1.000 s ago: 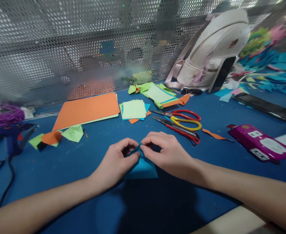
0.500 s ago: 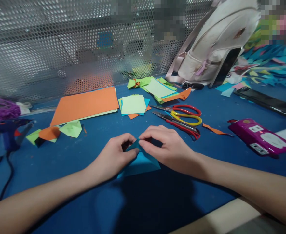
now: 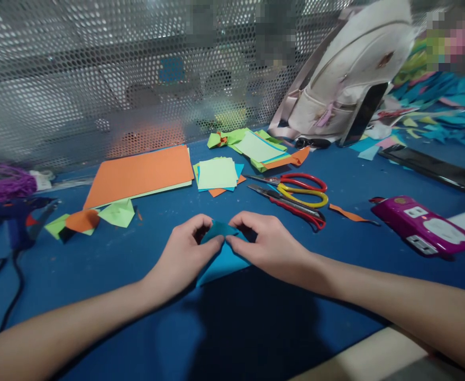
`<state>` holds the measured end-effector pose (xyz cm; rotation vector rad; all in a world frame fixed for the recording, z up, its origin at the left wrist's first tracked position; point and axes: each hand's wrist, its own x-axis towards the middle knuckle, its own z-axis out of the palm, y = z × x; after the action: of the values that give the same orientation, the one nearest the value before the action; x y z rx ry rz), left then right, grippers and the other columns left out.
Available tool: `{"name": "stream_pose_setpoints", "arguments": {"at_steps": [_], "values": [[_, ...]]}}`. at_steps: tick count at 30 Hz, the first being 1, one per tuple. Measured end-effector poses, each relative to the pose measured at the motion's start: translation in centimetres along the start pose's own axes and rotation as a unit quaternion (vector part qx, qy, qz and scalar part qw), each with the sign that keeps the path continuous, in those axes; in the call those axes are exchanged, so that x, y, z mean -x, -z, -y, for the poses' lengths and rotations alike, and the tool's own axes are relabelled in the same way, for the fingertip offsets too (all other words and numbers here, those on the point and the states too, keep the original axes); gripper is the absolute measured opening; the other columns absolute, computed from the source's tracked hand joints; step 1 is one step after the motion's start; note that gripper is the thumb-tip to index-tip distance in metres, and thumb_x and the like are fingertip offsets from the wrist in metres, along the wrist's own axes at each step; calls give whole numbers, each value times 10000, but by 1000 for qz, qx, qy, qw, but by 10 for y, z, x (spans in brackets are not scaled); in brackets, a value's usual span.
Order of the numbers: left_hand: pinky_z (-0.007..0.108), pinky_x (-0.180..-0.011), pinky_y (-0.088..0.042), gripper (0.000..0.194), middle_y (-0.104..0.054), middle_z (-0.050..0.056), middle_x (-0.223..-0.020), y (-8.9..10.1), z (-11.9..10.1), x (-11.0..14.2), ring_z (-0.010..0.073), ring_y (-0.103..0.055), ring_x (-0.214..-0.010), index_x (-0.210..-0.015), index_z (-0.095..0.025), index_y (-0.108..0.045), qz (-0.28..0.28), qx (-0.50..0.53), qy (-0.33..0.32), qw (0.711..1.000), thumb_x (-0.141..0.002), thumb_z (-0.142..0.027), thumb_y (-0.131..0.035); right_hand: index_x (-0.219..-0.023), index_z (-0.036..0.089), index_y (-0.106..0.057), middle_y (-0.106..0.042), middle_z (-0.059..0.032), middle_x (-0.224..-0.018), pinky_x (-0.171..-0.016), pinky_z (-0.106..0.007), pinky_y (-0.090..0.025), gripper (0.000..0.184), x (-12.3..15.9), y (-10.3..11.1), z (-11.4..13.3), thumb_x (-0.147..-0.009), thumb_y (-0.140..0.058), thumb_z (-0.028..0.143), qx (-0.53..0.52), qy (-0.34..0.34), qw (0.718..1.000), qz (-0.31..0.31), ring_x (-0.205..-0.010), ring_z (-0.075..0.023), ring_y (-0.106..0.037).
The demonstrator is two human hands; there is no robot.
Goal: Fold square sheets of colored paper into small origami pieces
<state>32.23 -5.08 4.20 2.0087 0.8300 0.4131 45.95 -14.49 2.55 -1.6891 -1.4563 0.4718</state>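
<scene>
A blue sheet of paper (image 3: 221, 263) with a fold across its upper part is held just above the blue tabletop. My left hand (image 3: 190, 246) grips its left side, thumb on the near face and fingers curled behind. On the other side my right hand (image 3: 262, 241) pinches the paper, its thumb tip close to the left thumb at the middle. The fingertips behind the sheet are partly hidden. Beyond the hands sits a stack of small green, blue and orange paper squares (image 3: 217, 173). Scissors with red and yellow handles (image 3: 301, 189) lie right of that stack.
Large orange sheets (image 3: 140, 174) and folded paper pieces (image 3: 82, 220) lie to the left, near a blue glue gun (image 3: 16, 219) with its cord. A purple power strip (image 3: 425, 225), a phone (image 3: 434, 165) and a pale backpack (image 3: 347, 79) stand or lie to the right. Perforated metal (image 3: 97, 95) rises behind.
The top of the blue paper has gone from a raised point to a flatter folded flap. Both thumbs now meet near the middle, and my right hand has turned slightly lower.
</scene>
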Motion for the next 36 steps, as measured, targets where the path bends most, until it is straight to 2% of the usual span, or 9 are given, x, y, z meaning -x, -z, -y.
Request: {"name": "stream_pose_setpoints", "arguments": {"at_steps": [11, 16, 19, 25, 30, 36], "values": [[231, -588, -354, 82, -463, -47, -656, 0, -2, 0, 123, -423, -658, -702, -172, -533, 8, 2, 5, 1000, -731, -248, -540, -733, 168, -582, -540, 35, -646, -544, -208, -328, 58, -2, 2, -1, -780, -549, 169, -3, 9, 1000, 4, -593, -88, -447], [220, -554, -330, 29, -428, -56, -635, 4, -2, 0, 105, -394, -618, -713, -176, -526, 31, 75, 29, 996, -701, -199, -540, -714, 162, -580, -526, 42, -632, -536, -195, -329, 64, -1, 3, 0, -773, -554, 163, -19, -2, 1000, -3, -584, -79, -431], [212, -538, -307, 62, -406, -58, -642, 7, -2, -1, 97, -370, -610, -746, -176, -540, 35, 100, 36, 994, -687, -164, -524, -706, 160, -576, -503, 48, -619, -531, -193, -325, 64, -2, 4, 0, -768, -562, 166, -20, -8, 1000, -8, -574, -75, -414], [204, -507, -316, 70, -439, -67, -621, 9, -7, -3, 95, -387, -574, -738, -177, -532, 81, 63, 40, 994, -684, -137, -514, -725, 167, -581, -544, 34, -653, -548, -206, -332, 54, -2, 3, -1, -772, -556, 175, -7, 6, 1000, -20, -592, -88, -443], [229, -569, -365, 60, -547, -30, -683, 8, -8, -2, 132, -474, -656, -737, -164, -572, 74, -29, -2, 997, -720, -172, -515, -714, 173, -577, -543, 34, -638, -576, -223, -324, 63, 0, 0, -1, -773, -558, 164, 30, 37, 999, -25, -591, -93, -446], [228, -572, -365, 84, -536, -31, -646, 7, -5, -3, 137, -479, -645, -705, -166, -588, 63, -44, -18, 997, -738, -207, -522, -742, 176, -604, -566, 28, -649, -597, -231, -336, 36, 1, 1, -1, -770, -584, 188, 42, 46, 998, -28, -608, -101, -475]]}}
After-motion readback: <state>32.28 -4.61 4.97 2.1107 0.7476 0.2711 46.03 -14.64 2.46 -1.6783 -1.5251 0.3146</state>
